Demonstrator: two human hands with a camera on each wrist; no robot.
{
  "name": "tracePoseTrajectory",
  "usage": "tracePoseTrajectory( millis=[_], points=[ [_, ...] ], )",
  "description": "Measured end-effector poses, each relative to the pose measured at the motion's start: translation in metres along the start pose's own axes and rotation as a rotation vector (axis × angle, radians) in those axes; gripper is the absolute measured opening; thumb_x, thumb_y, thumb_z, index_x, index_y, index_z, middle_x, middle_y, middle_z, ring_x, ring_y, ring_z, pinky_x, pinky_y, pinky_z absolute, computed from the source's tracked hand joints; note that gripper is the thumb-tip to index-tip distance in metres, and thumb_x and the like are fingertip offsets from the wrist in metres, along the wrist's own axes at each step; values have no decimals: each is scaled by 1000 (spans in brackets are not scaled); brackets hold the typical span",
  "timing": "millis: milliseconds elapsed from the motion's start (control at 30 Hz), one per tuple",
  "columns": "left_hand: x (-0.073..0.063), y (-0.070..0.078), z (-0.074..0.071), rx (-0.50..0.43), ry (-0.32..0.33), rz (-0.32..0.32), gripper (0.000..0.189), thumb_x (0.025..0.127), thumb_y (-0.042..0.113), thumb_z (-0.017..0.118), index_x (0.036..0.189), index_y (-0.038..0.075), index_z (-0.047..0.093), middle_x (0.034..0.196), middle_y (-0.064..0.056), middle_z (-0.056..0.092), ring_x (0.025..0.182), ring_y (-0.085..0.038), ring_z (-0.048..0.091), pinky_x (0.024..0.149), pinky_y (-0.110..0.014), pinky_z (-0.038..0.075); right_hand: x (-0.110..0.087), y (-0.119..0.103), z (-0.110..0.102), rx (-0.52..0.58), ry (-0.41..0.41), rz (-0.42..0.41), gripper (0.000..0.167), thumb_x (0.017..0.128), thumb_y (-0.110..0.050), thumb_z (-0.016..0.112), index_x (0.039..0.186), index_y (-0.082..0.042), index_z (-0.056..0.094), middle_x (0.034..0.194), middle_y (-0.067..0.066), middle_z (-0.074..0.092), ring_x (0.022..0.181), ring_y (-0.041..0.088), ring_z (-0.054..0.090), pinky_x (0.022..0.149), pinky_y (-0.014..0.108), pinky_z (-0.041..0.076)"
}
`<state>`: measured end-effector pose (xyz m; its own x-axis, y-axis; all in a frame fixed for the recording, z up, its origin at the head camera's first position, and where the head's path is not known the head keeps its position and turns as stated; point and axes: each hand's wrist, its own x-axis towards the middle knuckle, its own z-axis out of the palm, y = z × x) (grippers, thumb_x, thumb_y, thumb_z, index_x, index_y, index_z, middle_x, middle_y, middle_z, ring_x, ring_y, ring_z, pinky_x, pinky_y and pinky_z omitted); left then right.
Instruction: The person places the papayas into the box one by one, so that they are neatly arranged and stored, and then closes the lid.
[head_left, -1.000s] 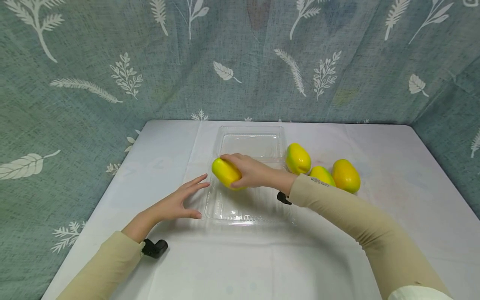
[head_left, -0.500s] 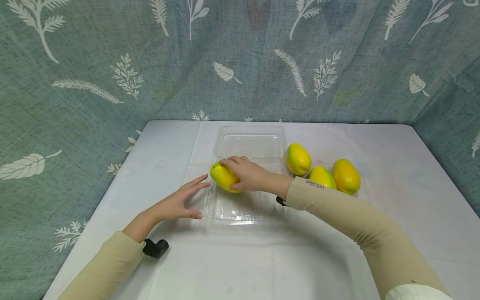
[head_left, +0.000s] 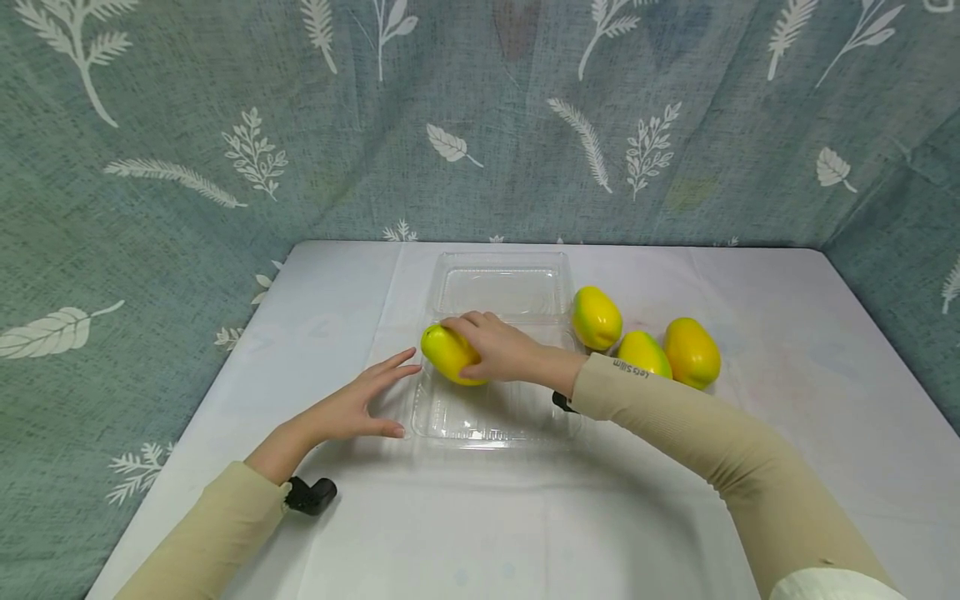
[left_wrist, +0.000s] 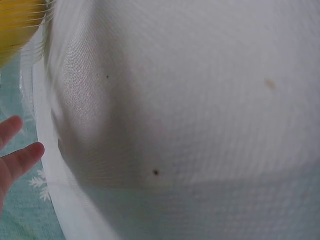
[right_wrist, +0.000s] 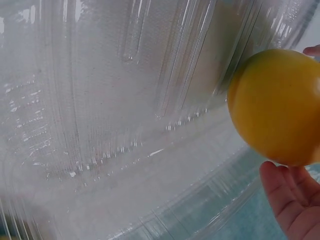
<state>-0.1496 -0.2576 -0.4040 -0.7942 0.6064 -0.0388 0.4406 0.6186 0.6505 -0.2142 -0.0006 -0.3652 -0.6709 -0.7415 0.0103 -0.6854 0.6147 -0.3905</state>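
Observation:
A yellow-green mango is in my right hand, thumb on the near side and fingers over the far side. It sits at the left part of a clear plastic clamshell box, whose lid lies folded back behind the base. In the right wrist view the mango is within the box's ribbed wall, fingertips against its side. My left hand is spread beside the box's left edge and holds nothing; two of its fingers show in the left wrist view.
To the right of the box lie three more mangoes: one by the lid, one partly behind the right sleeve and one further right. A white cloth covers the table. A leaf-patterned curtain hangs behind.
The mango in my right hand has come slightly down and to the left over the box, its green end turning more into view. My left hand stays in place.

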Motion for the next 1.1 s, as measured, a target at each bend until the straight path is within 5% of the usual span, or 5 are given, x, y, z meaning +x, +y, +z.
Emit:
tracePoseTrajectory(
  millis=[1100],
  points=[
    [1, 0, 0, 14, -1, 18, 81, 74, 32, 74, 141, 11, 34, 154, -6, 12, 137, -36, 14, 102, -63, 20, -4, 5, -15, 52, -58, 71, 70, 83, -31, 67, 140, -12, 33, 138, 12, 40, 122, 29, 42, 102, 39, 36]
  ],
)
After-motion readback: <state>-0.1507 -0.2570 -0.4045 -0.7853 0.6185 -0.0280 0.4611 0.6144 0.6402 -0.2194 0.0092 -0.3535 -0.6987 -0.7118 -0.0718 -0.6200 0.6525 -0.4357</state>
